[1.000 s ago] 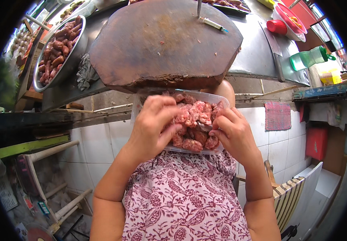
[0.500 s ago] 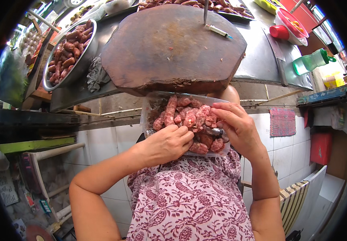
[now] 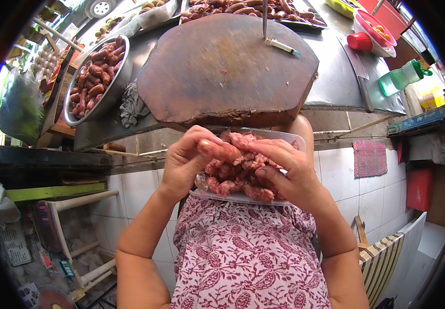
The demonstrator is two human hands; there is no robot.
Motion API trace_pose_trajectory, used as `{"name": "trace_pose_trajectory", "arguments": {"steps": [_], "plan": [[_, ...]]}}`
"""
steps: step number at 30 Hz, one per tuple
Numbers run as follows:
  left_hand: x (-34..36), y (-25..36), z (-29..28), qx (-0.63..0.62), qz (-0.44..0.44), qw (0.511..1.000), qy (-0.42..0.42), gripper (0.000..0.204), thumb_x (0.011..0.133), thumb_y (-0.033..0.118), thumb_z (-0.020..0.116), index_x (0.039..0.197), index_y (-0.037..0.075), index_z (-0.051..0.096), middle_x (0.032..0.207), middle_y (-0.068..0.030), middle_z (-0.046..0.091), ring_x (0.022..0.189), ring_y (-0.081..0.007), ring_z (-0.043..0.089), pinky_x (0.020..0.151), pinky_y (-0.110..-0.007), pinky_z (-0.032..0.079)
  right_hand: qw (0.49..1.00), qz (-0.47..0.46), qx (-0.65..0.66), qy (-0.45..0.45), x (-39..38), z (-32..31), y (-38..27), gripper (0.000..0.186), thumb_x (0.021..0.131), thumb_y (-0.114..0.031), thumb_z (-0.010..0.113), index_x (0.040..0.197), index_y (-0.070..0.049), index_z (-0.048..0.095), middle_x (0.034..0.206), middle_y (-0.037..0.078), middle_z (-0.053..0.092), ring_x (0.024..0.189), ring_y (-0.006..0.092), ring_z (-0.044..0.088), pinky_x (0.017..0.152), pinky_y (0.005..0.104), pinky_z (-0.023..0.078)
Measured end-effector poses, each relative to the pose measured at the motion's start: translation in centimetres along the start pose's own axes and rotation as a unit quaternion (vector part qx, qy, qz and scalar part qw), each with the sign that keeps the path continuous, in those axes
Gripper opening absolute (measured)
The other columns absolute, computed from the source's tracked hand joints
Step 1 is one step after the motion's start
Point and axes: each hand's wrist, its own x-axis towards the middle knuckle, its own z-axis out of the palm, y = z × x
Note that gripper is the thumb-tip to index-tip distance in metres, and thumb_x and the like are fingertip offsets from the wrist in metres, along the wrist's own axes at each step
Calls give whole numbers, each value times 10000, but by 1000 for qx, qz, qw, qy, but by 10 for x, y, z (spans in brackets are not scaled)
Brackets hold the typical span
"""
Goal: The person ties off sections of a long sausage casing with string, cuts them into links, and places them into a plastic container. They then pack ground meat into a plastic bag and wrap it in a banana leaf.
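A clear plastic tub of raw pink sausage meat rests on my lap, below the chopping block. Over its left side, my left hand is closed around a short raw sausage, thumb and fingers pinching it. My right hand comes over the tub from the right, with its fingers and thumb closed about some of the raw sausage meat. Its fingertips lie close to the sausage in my left hand. The fingers partly hide what the right hand grips.
A thick wooden chopping block stands on the metal table, bearing an upright blade and a syringe. Left is a metal basin of sausages beside a grey cloth. A large knife and green bottle lie right.
My left hand has risen from the tub's near edge and now holds a sausage. My right hand has shifted slightly down and left over the meat. The view has tilted slightly.
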Motion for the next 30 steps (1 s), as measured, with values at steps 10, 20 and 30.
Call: {"name": "trace_pose_trajectory", "arguments": {"steps": [10, 20, 30], "plan": [[-24, -29, 13, -445, -71, 883, 131, 273, 1020, 120, 597, 1284, 55, 578, 1252, -78, 647, 1163, -198, 643, 1044, -386, 528, 971, 130, 200, -20, -1, 24, 10, 647, 828, 70, 706, 1438, 39, 493, 1351, 177, 608, 1283, 214, 559, 1073, 351, 452], [-22, -15, 14, -161, -151, 975, -9, 463, 941, 143, 731, 1336, 37, 513, 1169, -93, 641, 1114, -167, 631, 964, -316, 531, 988, 145, 47, -17, -1, -16, 2, 498, 859, 84, 628, 1352, 41, 569, 1283, 186, 647, 1183, 256, 630, 1019, 345, 488], [16, -4, 20, 273, -146, 931, -195, 161, 944, 137, 644, 1009, -4, 604, 904, -191, 631, 830, -318, 599, 777, -406, 497, 979, 6, -164, -119, 7, -26, -8, 651, 807, 45, 659, 1432, -7, 487, 1325, 218, 559, 1242, 390, 551, 1042, 447, 447]]}}
